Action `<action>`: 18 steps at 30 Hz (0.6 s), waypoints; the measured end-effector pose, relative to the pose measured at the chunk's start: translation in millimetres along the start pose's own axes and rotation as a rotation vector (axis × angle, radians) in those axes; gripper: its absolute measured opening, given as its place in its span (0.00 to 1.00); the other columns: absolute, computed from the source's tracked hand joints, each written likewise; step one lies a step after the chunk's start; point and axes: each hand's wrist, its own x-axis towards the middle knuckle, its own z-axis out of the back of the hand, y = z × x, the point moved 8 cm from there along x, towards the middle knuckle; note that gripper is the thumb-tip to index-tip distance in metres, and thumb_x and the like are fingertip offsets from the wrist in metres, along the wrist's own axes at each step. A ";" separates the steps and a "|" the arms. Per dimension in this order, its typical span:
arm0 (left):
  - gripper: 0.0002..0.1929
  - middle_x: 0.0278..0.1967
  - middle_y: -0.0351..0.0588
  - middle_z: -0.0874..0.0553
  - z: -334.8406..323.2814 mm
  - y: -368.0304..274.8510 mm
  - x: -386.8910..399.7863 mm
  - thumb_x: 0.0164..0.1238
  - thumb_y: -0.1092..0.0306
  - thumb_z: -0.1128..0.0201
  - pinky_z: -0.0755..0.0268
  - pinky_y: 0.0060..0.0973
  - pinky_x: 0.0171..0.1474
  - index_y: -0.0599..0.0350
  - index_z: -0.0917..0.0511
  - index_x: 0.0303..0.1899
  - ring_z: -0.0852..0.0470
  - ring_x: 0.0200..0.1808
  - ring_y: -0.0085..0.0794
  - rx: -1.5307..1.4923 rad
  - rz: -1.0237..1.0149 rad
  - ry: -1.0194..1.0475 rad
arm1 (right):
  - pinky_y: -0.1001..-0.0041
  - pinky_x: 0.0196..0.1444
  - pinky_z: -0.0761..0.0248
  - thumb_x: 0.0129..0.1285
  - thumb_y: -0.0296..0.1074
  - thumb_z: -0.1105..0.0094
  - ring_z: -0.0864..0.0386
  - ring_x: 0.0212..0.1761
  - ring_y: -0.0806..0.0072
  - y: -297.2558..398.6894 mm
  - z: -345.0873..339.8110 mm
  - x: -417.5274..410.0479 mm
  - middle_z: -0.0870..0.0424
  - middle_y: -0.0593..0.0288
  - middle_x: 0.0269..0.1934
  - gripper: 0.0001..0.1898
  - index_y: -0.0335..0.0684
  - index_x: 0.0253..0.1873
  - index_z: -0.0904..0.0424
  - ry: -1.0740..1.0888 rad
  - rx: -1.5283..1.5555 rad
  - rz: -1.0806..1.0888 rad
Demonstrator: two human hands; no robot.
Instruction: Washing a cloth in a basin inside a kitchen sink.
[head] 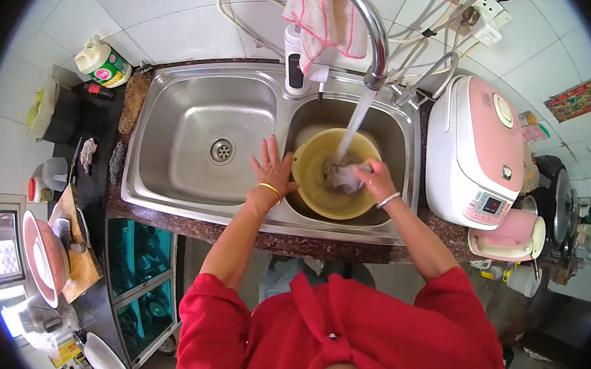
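Note:
A yellow round basin (309, 196) stands in the right bowl of a double stainless steel sink (198, 196). Water runs from the curved chrome faucet (379, 40) into it. My right hand (376, 180) is over the basin's right side, its fingers curled at a pale, blurred thing (349, 178) under the stream; what it is cannot be told, nor how firmly it is held. My left hand (273, 173), fingers spread, lies on the divider between the bowls, close to the basin's left rim, holding nothing. A pink-and-white cloth (314, 16) hangs over the faucet.
A pink-and-white rice cooker (478, 156) stands right of the sink. A white dispenser (294, 61) is behind the divider. A detergent jug (104, 64) stands at the back left. Along the left counter are a pink colander (46, 258) and a wooden cutting board (82, 261).

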 end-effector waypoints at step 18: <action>0.13 0.40 0.51 0.23 -110.2 -52.0 71.1 0.60 0.59 0.47 0.28 0.37 0.43 0.55 0.28 0.42 0.21 0.41 0.41 -0.822 0.132 0.188 | 0.79 0.40 0.35 0.49 0.19 0.49 0.31 0.37 0.80 -76.3 56.9 -41.7 0.29 0.63 0.35 0.14 0.35 0.42 0.35 -0.387 0.460 -0.127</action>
